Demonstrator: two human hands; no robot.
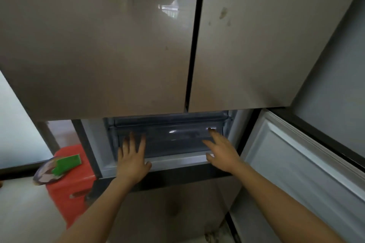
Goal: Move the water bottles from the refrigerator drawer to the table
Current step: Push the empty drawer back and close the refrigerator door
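1. Head view: the refrigerator drawer (169,140), made of smoky translucent plastic, sits in the lower compartment just beneath two closed upper doors (98,45). The lower door (296,163) stands swung open on the right and is cut off by the frame edge.
2. The water bottles cannot be made out through the drawer's dark front, where only a few glints of light show.
3. The left hand (131,161) has straight, spread fingers over the left part of the drawer front and grips nothing. Its fingertips are blurred, so I cannot tell if they touch the plastic.
4. The right hand (221,152) is also flat and spread, reaching to the drawer's right end with nothing in it. Contact there is unclear too.
5. At far left a red stand (73,181) carries a green item (68,163) and a rounded brownish object (46,172), both too blurred to identify.
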